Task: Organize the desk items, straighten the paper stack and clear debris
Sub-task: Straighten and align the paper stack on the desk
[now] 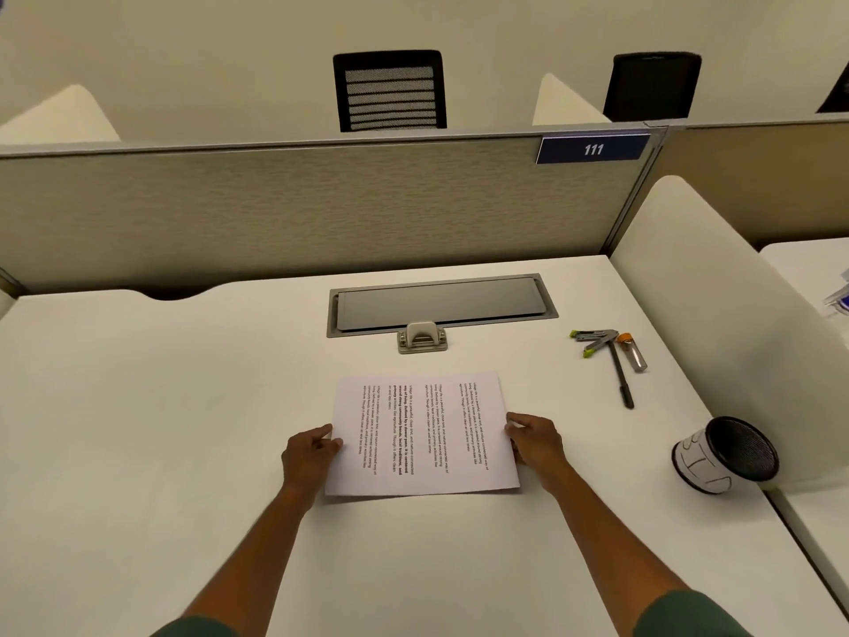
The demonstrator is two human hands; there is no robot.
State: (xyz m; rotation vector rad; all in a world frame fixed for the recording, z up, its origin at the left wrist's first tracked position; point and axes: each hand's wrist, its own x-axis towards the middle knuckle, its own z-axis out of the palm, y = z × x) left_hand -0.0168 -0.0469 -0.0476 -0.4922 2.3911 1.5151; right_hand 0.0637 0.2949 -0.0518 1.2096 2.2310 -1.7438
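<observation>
Left hand (312,452): fingers curled, pinching the left edge of the paper stack (422,434). Paper stack: lay flat at the counter's (138,406) centre, toward the near edge; judged light, limp, prone to sliding, best held by opposite side edges. Right hand (535,441): gripped the stack's right edge. Stapler (595,341), pen (621,379), lead case (634,351): clustered toward the far right corner. Mesh cup (726,455): tipped over at the right edge.

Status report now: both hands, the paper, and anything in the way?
Left hand and right hand grip the paper stack by its side edges. Stack flat on desk. Pen, stapler lie apart, far right. Nothing blocking.
</observation>
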